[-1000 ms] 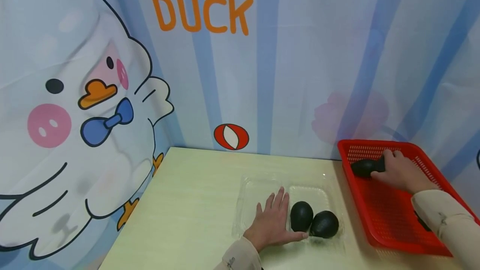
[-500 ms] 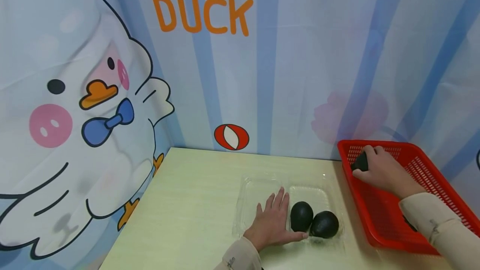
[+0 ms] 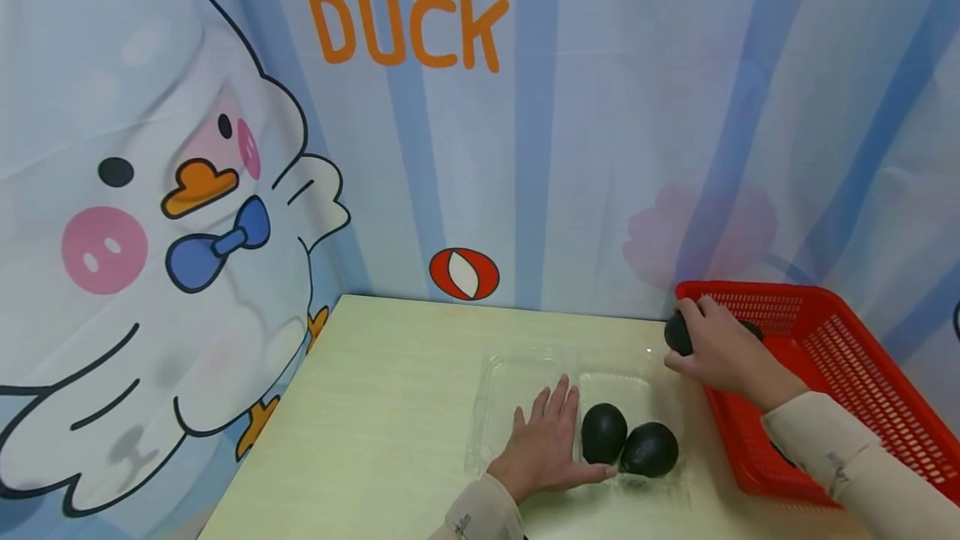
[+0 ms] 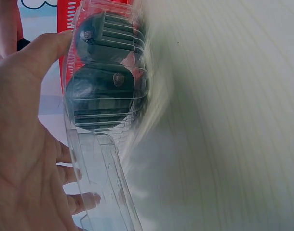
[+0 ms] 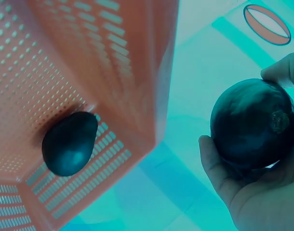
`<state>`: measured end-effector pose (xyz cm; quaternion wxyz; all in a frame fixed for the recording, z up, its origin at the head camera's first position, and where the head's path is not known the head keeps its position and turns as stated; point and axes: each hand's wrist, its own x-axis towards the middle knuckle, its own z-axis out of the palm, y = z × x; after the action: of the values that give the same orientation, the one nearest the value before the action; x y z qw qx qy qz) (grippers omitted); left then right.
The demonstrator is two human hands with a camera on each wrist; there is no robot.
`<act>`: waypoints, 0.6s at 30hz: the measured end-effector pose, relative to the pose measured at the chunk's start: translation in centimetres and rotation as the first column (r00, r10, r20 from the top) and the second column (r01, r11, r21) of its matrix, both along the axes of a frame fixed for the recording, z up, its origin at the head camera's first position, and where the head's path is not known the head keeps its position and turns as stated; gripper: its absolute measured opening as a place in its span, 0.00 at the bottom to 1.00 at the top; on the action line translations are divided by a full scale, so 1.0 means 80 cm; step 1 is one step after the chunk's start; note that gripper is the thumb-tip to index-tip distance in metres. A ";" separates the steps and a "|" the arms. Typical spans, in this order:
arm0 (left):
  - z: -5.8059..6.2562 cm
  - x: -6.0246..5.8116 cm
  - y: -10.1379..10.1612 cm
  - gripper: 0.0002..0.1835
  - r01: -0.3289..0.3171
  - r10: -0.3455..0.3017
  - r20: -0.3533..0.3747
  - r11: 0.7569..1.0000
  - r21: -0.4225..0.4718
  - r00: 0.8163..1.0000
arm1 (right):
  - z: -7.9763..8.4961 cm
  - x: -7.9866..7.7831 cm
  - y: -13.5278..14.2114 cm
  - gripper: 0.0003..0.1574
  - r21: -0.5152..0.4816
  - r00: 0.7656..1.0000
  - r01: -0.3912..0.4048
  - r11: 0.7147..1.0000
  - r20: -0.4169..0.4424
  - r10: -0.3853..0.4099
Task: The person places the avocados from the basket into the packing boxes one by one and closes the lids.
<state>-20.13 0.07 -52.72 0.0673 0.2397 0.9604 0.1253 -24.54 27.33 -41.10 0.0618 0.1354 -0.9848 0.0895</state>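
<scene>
Over the left edge of the red basket [image 3: 765,490], my right hand [image 3: 723,357] grips a dark avocado [image 3: 678,334]. The right wrist view shows the fingers and thumb around that avocado [image 5: 253,125]. A second avocado [image 5: 70,144] lies in the basket, mostly hidden behind my hand in the head view. My left hand [image 3: 536,448], fingers spread, rests on the hinge area of a clear plastic clamshell container [image 3: 615,386]. Its thumb reaches along the front rim. Two avocados, one left [image 3: 603,432] and one right [image 3: 649,449], sit side by side in the container's right half.
A pale wooden table [image 3: 360,407] carries the container and basket. Behind it hangs a blue striped cloth [image 3: 585,148] with a printed duck. A dark object [image 3: 782,454] shows partly beneath my right sleeve in the basket.
My right hand has taken the avocado from the basket's far left part, moving left and up to its edge. Another avocado has come into view behind it. The left hand stays put.
</scene>
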 end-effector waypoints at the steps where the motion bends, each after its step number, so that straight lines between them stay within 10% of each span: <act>1: 0.000 0.000 0.000 0.64 -0.001 0.001 0.005 1.000 0.001 1.000 | -0.001 0.000 -0.004 0.45 0.008 1.000 -0.001 1.000 0.002 0.001; 18: -0.002 -0.001 0.002 0.64 -0.015 0.015 0.011 1.000 -0.016 1.000 | -0.027 0.005 -0.041 0.43 0.058 0.998 -0.059 0.997 -0.033 0.061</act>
<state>-20.24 0.20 -52.91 0.0734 0.2314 0.9627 0.1194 -24.18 24.08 -43.28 0.0723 0.1680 -0.9812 0.0611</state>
